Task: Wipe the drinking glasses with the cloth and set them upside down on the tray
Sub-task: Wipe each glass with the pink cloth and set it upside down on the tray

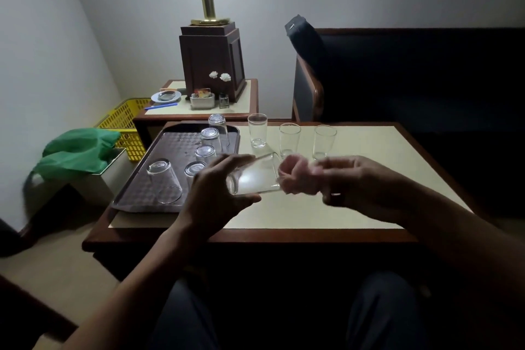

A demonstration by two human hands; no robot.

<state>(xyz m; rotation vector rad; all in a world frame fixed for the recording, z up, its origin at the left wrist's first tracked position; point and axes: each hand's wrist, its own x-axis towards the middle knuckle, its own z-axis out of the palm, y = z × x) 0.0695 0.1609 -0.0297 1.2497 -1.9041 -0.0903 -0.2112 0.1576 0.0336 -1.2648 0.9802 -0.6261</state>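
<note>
The work is more than half done, as I judge it: five wiped glasses [164, 180] stand upside down on the brown tray [136, 199] at the left side of the table [369, 207], in a loose line from its far corner toward its near edge, and three upright glasses [289, 139] wait in a row on the tabletop just beyond the hands. One more, the held glass [252, 179], is in the wiping step now. The left hand [213, 193] grips it with fingers curled over the top and the thumb below, so it lies on its side above the table, its base toward the palm and its open mouth turned to the right. The right hand [360, 182] is closed around a bunched pink cloth [298, 176], which is at the mouth of this glass; the cloth is blurred, so I cannot tell whether it goes inside or only touches the rim. What is left, I think, is to finish this one, turn it over onto the tray, and then do the three others
</note>
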